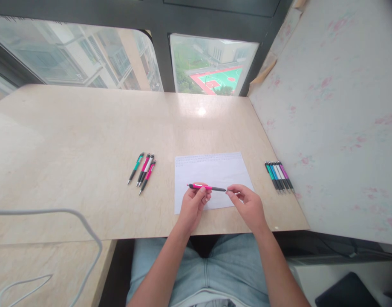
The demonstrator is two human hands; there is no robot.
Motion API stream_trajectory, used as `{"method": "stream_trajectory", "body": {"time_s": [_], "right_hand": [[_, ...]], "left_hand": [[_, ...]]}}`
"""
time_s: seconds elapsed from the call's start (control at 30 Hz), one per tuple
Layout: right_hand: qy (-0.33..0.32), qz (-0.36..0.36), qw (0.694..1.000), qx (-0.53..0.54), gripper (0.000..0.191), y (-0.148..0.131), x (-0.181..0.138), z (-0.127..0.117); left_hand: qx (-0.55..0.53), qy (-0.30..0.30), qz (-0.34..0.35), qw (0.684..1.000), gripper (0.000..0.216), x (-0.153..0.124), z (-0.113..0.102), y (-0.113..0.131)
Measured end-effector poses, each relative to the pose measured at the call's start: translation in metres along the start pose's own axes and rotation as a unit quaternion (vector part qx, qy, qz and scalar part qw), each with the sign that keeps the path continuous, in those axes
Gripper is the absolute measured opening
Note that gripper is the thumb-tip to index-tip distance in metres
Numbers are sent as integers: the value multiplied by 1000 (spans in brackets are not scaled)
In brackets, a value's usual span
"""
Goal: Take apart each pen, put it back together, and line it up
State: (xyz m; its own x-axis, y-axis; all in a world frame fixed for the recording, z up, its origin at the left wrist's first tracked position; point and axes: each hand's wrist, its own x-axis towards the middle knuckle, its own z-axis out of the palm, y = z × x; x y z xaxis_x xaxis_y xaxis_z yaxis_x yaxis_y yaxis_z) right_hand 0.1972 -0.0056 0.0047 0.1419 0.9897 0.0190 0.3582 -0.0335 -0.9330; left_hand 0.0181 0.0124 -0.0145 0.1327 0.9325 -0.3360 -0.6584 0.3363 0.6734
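A pink pen (208, 187) with a black grip lies level between my two hands, above a sheet of white paper (211, 170). My left hand (194, 200) is closed around the pink barrel. At the tip end, my right hand (246, 202) pinches the pen's point between thumb and fingers. Small handwriting runs along the top of the sheet. To the left lie several loose pens: a green pen (136, 168), pink ones and a white one, tips toward me. On the right several pens (279, 177) lie side by side in a neat row, green, blue, white and purple.
The pale desk (87, 128) runs back to a dark window frame (162, 55). A flower-patterned wall (336, 128) bounds the right side. A grey-white cable (84, 219) loops at the lower left. A dark flat object (349, 290) sits low at the right.
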Motion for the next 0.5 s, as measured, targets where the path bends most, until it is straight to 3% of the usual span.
{"method": "stream_trajectory", "body": {"time_s": [0.33,0.5], "right_hand": [[-6,-40,998,-57,18,-3,1,1],[-43,-25,996,-75,38,-4,1,-1]], "left_hand": [[1,-14,-3,1000,20,-1,-1,-1],[12,-16,-4,1000,22,-1,-3,-2]]}}
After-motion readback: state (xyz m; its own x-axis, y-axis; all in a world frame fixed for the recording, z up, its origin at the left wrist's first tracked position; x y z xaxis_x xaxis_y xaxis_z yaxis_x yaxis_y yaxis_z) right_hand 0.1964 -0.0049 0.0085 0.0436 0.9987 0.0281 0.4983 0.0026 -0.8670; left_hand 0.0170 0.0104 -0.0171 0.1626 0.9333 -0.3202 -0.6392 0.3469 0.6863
